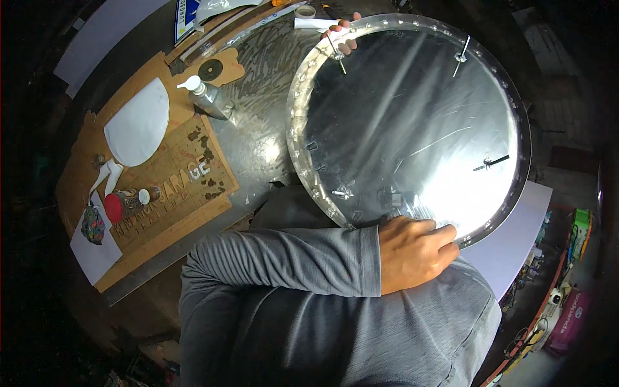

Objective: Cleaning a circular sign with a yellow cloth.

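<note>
In the head view, a big shiny disc (400, 122) sits tilted over the person's lap and the table's near right side. A good part looks done: thin rods (461, 55) stick out and small dots (314, 191) run around the rim. I see scratches and smudges, so the shiny face may not be finished, but I can't tell what is left.

The left hand (416, 255) is at the near edge, fingers curled; I can't tell if they hold anything. The other hand, which looks like the right (340, 32), grips the far left rim with bent fingers. Its arm is hidden.

On the left are a pump bottle (209, 100), white paper (137, 126), a red-lidded jar (122, 206) and a brown board (206, 145) on the table (258, 138). The rods poke up in the way, and the left sleeve (284, 258) hides some of the near rim.
</note>
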Tool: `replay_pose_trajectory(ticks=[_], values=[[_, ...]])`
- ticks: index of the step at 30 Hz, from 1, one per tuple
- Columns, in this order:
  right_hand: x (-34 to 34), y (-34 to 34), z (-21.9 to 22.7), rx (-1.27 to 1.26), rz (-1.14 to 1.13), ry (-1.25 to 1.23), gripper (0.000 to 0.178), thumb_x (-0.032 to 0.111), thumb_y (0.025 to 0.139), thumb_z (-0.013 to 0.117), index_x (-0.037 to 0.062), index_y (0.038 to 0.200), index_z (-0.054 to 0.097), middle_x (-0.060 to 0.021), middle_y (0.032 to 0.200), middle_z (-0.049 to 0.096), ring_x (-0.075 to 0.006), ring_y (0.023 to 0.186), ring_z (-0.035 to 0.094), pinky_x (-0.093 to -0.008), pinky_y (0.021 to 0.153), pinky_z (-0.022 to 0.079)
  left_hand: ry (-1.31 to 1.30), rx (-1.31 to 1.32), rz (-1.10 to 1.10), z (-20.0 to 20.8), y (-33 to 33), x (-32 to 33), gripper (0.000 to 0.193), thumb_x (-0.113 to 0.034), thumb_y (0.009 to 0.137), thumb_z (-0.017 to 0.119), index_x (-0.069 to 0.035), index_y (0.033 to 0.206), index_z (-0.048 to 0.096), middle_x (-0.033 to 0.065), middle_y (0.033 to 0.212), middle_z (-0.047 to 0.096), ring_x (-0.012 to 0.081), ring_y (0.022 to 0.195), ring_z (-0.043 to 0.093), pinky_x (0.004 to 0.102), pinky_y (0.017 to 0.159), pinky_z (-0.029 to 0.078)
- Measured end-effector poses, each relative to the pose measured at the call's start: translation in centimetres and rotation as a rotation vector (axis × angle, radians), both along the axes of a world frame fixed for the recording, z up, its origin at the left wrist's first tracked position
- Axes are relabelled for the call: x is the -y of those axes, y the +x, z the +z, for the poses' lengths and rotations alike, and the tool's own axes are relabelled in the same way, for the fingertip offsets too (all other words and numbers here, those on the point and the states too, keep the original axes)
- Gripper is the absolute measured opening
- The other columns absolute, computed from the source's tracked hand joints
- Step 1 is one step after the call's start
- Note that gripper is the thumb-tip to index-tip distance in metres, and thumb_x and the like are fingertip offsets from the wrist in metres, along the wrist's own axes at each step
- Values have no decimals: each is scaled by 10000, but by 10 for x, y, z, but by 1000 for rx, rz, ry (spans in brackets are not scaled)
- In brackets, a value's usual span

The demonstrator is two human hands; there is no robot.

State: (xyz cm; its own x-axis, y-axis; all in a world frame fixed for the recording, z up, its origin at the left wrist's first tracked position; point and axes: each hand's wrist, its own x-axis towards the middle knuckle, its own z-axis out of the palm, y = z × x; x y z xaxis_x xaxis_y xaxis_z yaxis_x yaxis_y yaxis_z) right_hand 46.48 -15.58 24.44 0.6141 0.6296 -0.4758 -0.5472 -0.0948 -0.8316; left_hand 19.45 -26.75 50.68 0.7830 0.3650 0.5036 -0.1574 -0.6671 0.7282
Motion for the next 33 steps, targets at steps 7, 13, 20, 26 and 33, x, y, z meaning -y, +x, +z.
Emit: replay_pose_trajectory(ticks=[7,13,20,26,33], values=[[-14,-7,1,-2,8,-7,660,591,979,415,16,1286,519,-153,1175,618,-279,1029,620,-437,882,520,-63,222,161,-1,3,-8,217,-126,805,658,-11,988,673,71,878,556,179,732,615,286,619,522],[-29,-27,-9,-23,36,-2,663,594,979,414,17,1289,517,-153,1177,617,-279,1031,619,-437,883,520,-305,398,219,-3,-1,-33,188,-9,802,675,-2,989,668,93,814,536,197,670,573,311,567,475],[-55,-38,-18,-45,80,-2,667,597,977,414,17,1293,515,-152,1180,616,-280,1034,619,-438,885,519,-773,459,683,-53,-19,-84,169,-94,983,543,1,1107,607,17,858,578,83,698,535,223,605,441],[-42,-21,-36,74,18,-131,562,457,1037,340,-13,1265,545,-152,1211,620,-283,1031,641,-402,889,517,-835,529,851,-142,-52,-121,321,-116,958,600,14,1236,503,78,1040,597,97,926,573,220,765,495],[-49,-14,-67,310,50,-309,491,418,984,520,-48,1068,647,-123,1018,672,-225,896,630,-363,812,495,-971,318,1101,-288,-96,-134,515,-101,876,712,47,1311,478,149,1114,637,154,895,632,277,774,537]])
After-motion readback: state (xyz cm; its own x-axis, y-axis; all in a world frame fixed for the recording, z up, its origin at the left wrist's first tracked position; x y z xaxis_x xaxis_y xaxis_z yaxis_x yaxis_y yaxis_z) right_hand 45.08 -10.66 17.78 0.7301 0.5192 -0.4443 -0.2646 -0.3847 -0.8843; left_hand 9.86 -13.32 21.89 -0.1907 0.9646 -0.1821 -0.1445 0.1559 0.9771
